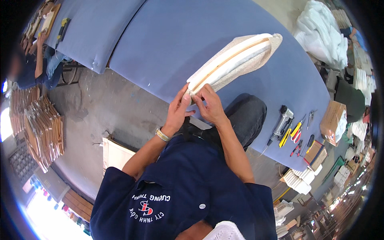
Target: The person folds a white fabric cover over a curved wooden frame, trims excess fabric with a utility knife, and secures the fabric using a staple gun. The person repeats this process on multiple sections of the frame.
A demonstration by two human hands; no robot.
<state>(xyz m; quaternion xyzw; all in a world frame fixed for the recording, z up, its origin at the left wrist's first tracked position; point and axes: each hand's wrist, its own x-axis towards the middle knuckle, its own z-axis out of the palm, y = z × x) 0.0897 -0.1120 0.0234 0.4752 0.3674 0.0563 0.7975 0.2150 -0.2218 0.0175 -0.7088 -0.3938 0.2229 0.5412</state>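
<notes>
A curved padded panel, like a chair backrest (234,59), slants across the blue padded table, its near end toward me. A wooden strip runs along its edge between layers of white foam. Beige fabric (262,61) wraps its underside and the far tip. At the near end my left hand (179,111) is closed, thumb and fingers pinching the fabric at the left corner. My right hand (211,106) pinches the same end from the right, fingertips close to the left thumb. The exact fold between the fingertips is partly hidden.
On the table at right lie a staple gun (282,123), a yellow-handled cutter (296,129), red-handled scissors (297,137) and pliers. Beyond stand a cardboard box (333,120) and a white plastic bundle (322,34). Wooden frames (44,130) are stacked at left, near a co-worker (30,68).
</notes>
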